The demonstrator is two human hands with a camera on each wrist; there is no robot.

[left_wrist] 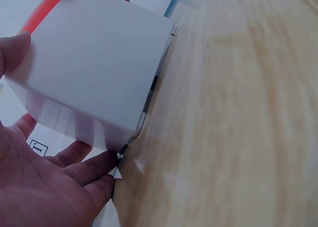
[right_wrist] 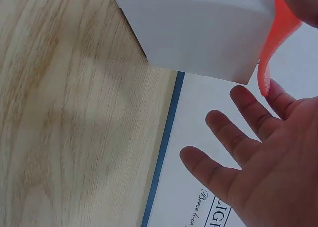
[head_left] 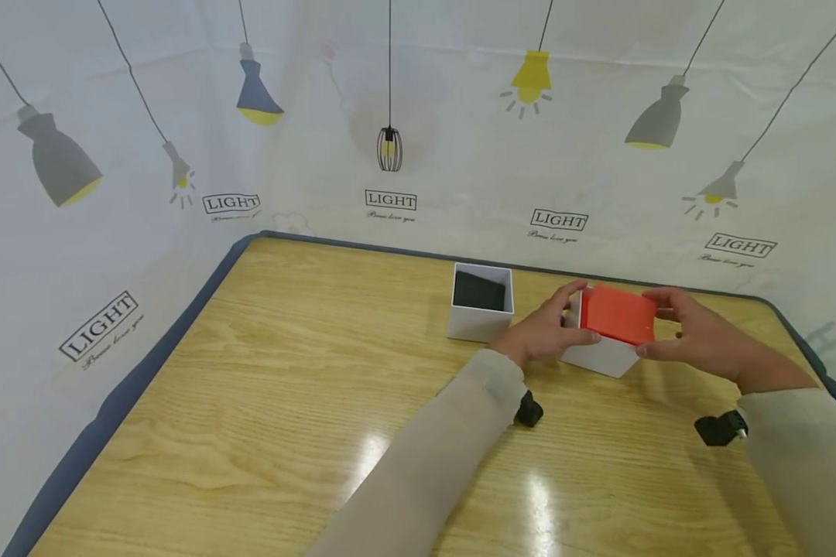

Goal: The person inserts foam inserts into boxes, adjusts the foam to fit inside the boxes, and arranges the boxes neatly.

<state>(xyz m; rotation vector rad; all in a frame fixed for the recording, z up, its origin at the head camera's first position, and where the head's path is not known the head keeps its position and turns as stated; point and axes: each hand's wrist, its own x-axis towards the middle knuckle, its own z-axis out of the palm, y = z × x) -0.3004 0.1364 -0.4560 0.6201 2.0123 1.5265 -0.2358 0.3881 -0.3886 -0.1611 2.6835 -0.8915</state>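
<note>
A white open-topped box (head_left: 602, 357) stands at the right of the table, with a bright red-orange soft-looking slab (head_left: 621, 313) over its opening. My left hand (head_left: 539, 331) holds the box at its left side. In the left wrist view, the thumb lies at the box's upper edge near the slab, and the fingers touch the box's side (left_wrist: 99, 63). My right hand (head_left: 697, 333) pinches the slab's right side between thumb and index finger. The right wrist view shows its other fingers spread beside the slab's bent edge (right_wrist: 268, 63). The slab hides the box's inside.
A second white box (head_left: 479, 323), holding a dark block-like piece (head_left: 479, 292), stands just left of my left hand. The wooden table (head_left: 251, 387) has a blue edge (head_left: 362, 249). Behind it hangs a white cloth (head_left: 460, 178) printed with lamps.
</note>
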